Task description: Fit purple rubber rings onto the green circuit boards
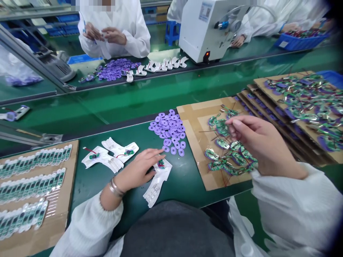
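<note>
My left hand (139, 166) has its fingers stretched out over the end of a white plastic shell (155, 185) with a small green board inside. Its fingertips reach the near edge of a heap of purple rings (167, 125); whether they touch one I cannot tell. My right hand (259, 142) is over a cardboard sheet (191, 132), thumb and fingers pinched at the edge of a small green circuit board (222, 127). More wired circuit boards (237, 159) lie on the sheet below it. Two more white shells (109, 155) rest left of my left hand.
Cardboard layers (264, 110) stacked with wired boards stand at the right. Rows of green boards (34, 160) lie on cardboard at the left. Across the green conveyor (107, 101), a co-worker (115, 28) sits behind purple parts and white shells, beside a white machine (199, 32).
</note>
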The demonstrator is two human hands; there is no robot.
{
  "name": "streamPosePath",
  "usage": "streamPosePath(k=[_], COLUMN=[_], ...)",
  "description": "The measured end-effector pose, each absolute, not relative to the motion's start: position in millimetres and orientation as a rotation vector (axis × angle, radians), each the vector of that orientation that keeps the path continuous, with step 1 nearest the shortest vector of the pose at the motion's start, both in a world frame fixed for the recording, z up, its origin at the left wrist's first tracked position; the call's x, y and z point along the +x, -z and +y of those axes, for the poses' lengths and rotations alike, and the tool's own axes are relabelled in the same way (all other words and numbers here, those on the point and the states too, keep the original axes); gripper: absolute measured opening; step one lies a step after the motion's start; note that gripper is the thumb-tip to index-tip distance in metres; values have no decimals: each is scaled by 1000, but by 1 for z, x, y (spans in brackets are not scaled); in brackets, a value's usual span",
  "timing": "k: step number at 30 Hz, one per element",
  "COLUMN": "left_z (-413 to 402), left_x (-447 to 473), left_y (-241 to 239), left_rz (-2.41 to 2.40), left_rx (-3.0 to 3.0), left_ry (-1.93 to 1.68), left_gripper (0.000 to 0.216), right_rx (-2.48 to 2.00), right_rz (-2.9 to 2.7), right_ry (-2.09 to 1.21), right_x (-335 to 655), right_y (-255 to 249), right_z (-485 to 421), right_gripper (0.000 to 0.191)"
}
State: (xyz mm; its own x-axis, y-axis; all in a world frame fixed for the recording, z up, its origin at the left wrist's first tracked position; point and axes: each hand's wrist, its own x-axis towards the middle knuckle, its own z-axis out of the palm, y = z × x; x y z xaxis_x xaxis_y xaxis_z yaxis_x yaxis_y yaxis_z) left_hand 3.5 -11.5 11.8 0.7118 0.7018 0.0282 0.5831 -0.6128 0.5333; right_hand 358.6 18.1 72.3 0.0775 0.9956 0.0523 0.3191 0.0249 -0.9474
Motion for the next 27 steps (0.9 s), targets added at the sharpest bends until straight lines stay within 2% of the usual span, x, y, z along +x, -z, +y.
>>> streamPosePath(k=[2,4,8,11,15,22,27], left_z=[-6,-6,-18,-21,6,48,32], left_x=[7,6,-3,-7,7,51,54], left_y=[-7,-1,2,-8,-23,-9,0], left_rz=[954,1065,1302,1285,1391,1100,1141], left_rx=[2420,2403,2312,2235,2294,2753,2903], left_ry=[-282,-312,-384,-414,-531,-18,-11], left_gripper=[44,38,43,32,23,13,16], right_rx=[-1347,-1312,-1275,-1221,-1205,-1280,-1209], right_rz=[-1373,-1388,-1555,-1689,-1608,-1606,-1597], right_ry=[-1126,-1160,-923,-922,-1026,-1074,-1127], right_x=[351,343,326,314,305,304,296], right_y=[-79,-84,-85,-82,-75,-79,-75], right_z=[3,-9,-19,-15,-10,-20,-21], right_gripper=[31,41,7,16,15,20,13])
